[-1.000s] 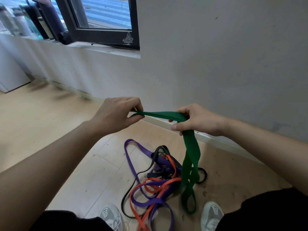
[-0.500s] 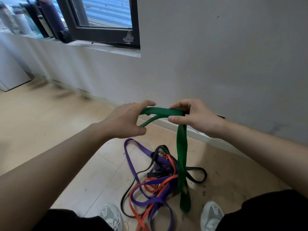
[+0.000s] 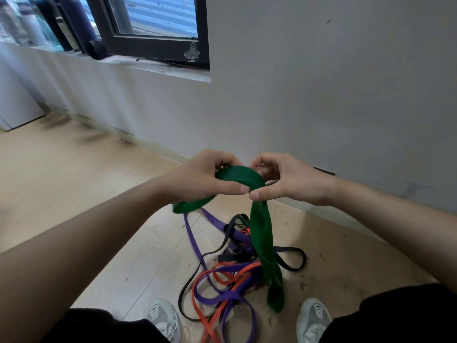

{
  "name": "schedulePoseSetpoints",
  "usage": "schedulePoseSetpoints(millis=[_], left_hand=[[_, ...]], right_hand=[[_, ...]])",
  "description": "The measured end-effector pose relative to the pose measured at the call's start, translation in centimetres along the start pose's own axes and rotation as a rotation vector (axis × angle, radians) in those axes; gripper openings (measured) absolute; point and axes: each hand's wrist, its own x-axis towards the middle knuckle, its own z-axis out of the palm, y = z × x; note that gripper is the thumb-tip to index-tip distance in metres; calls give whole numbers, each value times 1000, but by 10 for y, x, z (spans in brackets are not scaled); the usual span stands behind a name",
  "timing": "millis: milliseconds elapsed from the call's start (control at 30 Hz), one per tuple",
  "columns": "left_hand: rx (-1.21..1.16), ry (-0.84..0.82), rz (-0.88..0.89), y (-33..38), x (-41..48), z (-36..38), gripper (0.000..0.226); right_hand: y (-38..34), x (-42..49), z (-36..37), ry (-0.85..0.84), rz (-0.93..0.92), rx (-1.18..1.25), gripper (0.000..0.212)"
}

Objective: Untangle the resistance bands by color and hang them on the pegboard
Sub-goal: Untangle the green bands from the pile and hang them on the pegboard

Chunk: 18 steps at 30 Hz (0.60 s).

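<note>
I hold a wide green resistance band in front of me at waist height. My left hand grips its upper loop from the left, and my right hand pinches it from the right, thumbs almost touching. The rest of the green band hangs down to the floor. Below it lies a tangle of purple bands, orange bands and black bands on the wooden floor. No pegboard is in view.
A grey wall stands close ahead, with a dark-framed window and bottles on its sill at upper left. My two grey shoes flank the tangle. Wooden floor stretches to the left.
My hands have come together, so the stretch of green band between them has bunched into a small loop. The hanging part has risen a little.
</note>
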Motion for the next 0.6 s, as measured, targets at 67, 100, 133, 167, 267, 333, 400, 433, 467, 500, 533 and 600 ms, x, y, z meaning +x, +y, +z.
schedulePoseSetpoints(millis=[67,100,133,167,267,333,400,433,467,500,533,600], left_hand=[[-15,28,30,2,-2,-3,20],[-10,50,52,3,-2,-5,20],[3,77,74,4,-3,-8,20],[15,104,91,4,-4,-12,21],[1,145,95,0,-8,-22,23],[-26,153,82,-3,-12,-26,23],[-46,165,84,-6,-14,-31,24],[-58,175,82,-8,-15,-33,24],[-69,186,69,-10,-15,-36,23],[-68,191,49,-12,-15,-39,22],[-52,184,27,-15,-15,-42,21],[3,148,-13,-18,-14,-43,19]], right_hand=[[3,1,4,-34,14,36,36],[6,2,7,-50,21,39,35],[10,4,10,-59,31,27,32],[13,6,12,-58,41,5,28],[19,11,12,-2,71,-28,24],[17,13,10,13,75,-35,25],[12,13,6,9,64,-79,26],[8,13,3,11,56,-95,26],[4,12,-1,22,42,-100,26],[-1,11,-6,49,19,-96,25],[-7,10,-10,92,-6,-80,27],[-16,6,-18,199,-60,-29,36]])
